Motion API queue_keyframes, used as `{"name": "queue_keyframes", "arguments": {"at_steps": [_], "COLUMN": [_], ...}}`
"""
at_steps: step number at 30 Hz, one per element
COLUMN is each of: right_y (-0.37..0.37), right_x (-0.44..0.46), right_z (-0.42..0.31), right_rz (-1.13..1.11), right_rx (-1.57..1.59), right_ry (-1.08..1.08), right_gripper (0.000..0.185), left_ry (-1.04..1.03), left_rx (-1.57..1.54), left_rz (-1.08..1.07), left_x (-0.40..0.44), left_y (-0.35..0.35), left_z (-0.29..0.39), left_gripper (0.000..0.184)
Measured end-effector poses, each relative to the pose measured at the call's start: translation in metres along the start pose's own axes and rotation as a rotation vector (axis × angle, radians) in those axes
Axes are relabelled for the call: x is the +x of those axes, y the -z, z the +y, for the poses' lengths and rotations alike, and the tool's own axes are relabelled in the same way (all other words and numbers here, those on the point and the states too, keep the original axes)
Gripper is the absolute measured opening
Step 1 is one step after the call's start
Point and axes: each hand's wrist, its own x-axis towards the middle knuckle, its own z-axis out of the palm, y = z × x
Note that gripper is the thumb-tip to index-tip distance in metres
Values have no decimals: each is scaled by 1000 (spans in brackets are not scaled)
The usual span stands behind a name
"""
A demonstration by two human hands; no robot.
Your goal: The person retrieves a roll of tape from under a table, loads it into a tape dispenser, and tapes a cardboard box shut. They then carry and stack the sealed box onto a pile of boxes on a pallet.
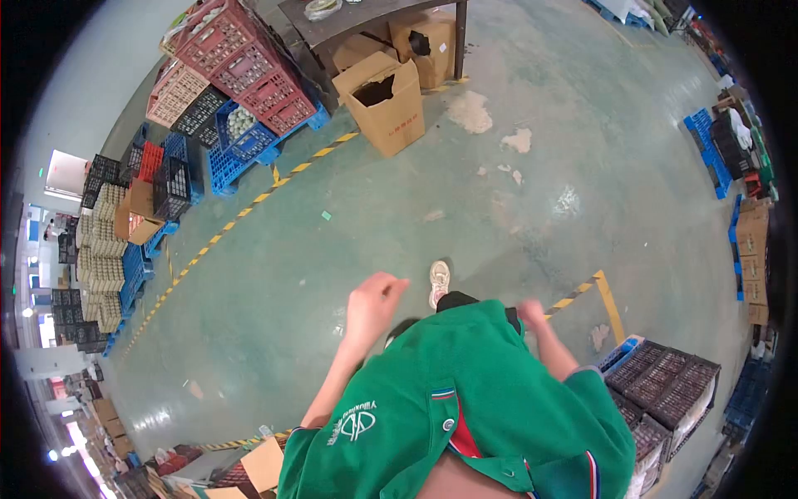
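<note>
My left hand is raised in front of my body, above the green floor. Its fingers are curled in, and nothing shows in them. My right hand hangs beside my right hip, close to the dark waistband, smeared by motion. Its fingers are too blurred to make out. Between the two arms is my green polo shirt. One light-coloured shoe shows on the floor ahead of me.
An open cardboard box stands by a dark table. Stacked crates with eggs line the left behind yellow-black floor tape. Dark crates stand close on my right. Blue pallets lie at the far right.
</note>
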Motion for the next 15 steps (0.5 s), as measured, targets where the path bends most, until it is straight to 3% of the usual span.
{"name": "queue_keyframes", "arguments": {"at_steps": [2,3,4,5,6,8,9,11,14,15], "right_y": [90,131,187,238,277,312,355,377,381,373], "right_x": [111,160,184,207,237,292,282,295,318,332], "right_z": [4,6,-28,-61,-86,-121,-188,-233,-219,-199], "right_rz": [187,371,427,518,528,489,371,287,10,8], "right_rx": [85,-226,252,497,539,806,1075,932,732,617], "right_ry": [-48,139,-44,-64,-63,137,100,256,369,260], "right_gripper": [9,14,17,21,22,21,21,15,23,23], "left_ry": [-67,-97,-71,-47,-22,73,119,212,205,180], "left_rx": [-33,-54,-72,-90,-108,-115,-120,-169,-15,72], "left_rz": [146,219,245,276,308,209,160,74,-94,-158], "left_x": [49,69,87,105,123,151,167,203,267,292], "left_y": [9,11,10,10,8,3,-1,-14,-29,-32], "left_z": [6,11,15,19,21,17,14,3,-18,-24], "left_gripper": [4,6,7,9,11,11,12,9,13,15]}}
